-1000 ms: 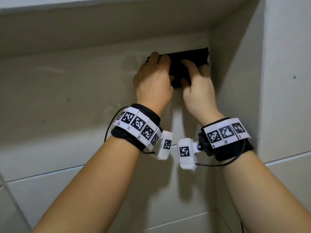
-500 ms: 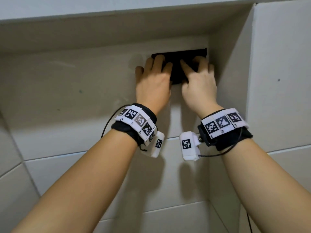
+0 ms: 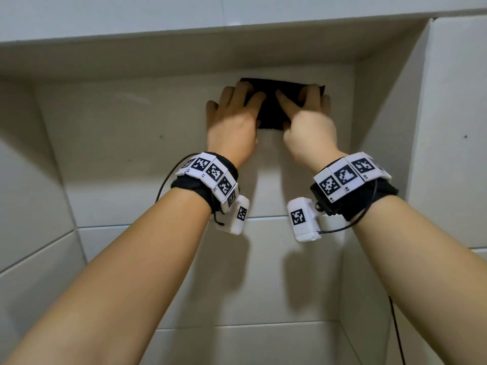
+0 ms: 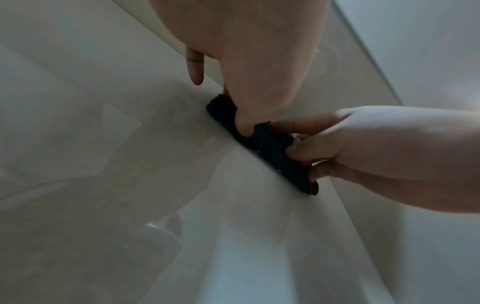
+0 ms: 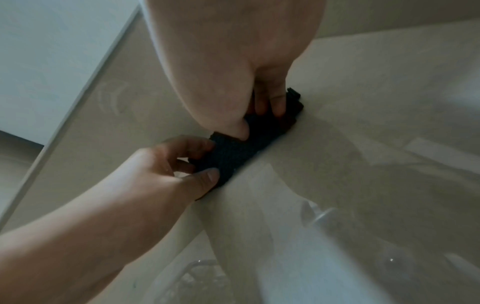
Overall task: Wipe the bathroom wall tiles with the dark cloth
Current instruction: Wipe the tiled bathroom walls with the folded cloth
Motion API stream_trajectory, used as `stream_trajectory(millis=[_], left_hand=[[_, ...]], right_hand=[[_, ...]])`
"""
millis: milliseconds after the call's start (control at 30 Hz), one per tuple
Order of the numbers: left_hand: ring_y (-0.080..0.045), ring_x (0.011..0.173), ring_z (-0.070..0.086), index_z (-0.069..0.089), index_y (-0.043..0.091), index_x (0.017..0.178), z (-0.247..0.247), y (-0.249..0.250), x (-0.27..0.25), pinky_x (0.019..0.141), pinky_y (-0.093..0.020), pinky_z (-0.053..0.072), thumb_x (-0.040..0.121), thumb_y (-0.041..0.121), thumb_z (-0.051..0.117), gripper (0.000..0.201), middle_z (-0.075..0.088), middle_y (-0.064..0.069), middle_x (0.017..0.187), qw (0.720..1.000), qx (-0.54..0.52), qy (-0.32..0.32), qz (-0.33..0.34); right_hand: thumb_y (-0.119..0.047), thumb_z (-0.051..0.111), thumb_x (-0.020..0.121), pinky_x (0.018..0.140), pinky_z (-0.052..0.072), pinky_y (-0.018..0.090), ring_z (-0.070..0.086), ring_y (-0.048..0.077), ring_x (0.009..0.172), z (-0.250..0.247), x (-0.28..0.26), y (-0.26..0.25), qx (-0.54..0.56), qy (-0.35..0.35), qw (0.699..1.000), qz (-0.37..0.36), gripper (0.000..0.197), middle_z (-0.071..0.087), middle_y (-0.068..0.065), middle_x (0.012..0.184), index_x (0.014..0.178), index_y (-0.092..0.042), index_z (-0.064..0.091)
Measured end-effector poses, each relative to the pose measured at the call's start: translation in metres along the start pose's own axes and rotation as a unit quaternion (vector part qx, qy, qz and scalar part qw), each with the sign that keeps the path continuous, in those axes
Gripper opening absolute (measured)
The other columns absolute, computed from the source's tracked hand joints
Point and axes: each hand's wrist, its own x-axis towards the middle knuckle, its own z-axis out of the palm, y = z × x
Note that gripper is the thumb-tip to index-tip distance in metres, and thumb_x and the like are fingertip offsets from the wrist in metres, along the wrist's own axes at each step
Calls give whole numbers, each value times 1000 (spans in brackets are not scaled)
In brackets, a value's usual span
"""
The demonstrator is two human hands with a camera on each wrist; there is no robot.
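Dark cloth pressed flat against the back wall tile of a recessed niche, high up near the niche's right inner corner. Folded into a thick oblong pad, long axis horizontal along the wall, upper edge level and close under the niche ceiling. Coarse, nubbly weave visible in the wrist views. Left hand laid over the cloth's left end, fingers straight and spread, thumb tip bearing on the fabric, outer fingers off the cloth on bare tile. Right hand over the right end, fingers bent at the knuckles with tips pushing into the pad, thumb at its lower edge. Tiles glossy, pale beige, large rectangles with thin grout lines. Wristbands of black fabric with white square blocks printed in black-and-white coded patterns; tiny characters beside them unreadable.
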Motion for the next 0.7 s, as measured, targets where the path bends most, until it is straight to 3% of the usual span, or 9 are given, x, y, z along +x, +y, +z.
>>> stream_trajectory(millis=[300, 467, 567, 700], left_hand=[[-35, 106, 55, 68, 19, 111, -12, -48, -18, 74, -41, 42, 73, 24, 59, 39, 61, -8, 121, 999, 17, 9, -26], [-36, 104, 56, 65, 13, 100, -22, -86, -27, 70, -42, 44, 76, 35, 65, 33, 61, -12, 119, 997, 37, -1, -73], [-37, 102, 57, 65, 12, 101, -28, -111, -36, 68, -42, 45, 74, 35, 69, 35, 61, -14, 117, 995, 54, -4, -83], [-38, 103, 56, 64, 12, 104, -36, -139, -48, 68, -43, 45, 75, 33, 70, 37, 59, -15, 117, 992, 70, -13, -107]], right_hand=[[-18, 55, 91, 80, 47, 44, 42, 39, 117, 18, 15, -45, 1, 6, 995, -95, 60, 38, 19, 132, 148, -33, 39], [-20, 55, 91, 65, 34, 36, 48, 38, 105, 33, 21, -88, 2, 3, 988, -154, 58, 40, 18, 126, 146, -30, 41], [-19, 57, 91, 64, 38, 36, 50, 40, 102, 38, 23, -115, 12, -3, 985, -172, 55, 42, 18, 124, 143, -28, 43], [-22, 54, 94, 72, 47, 39, 51, 40, 103, 44, 25, -144, 61, -26, 978, -199, 44, 44, 18, 125, 137, -20, 46]])
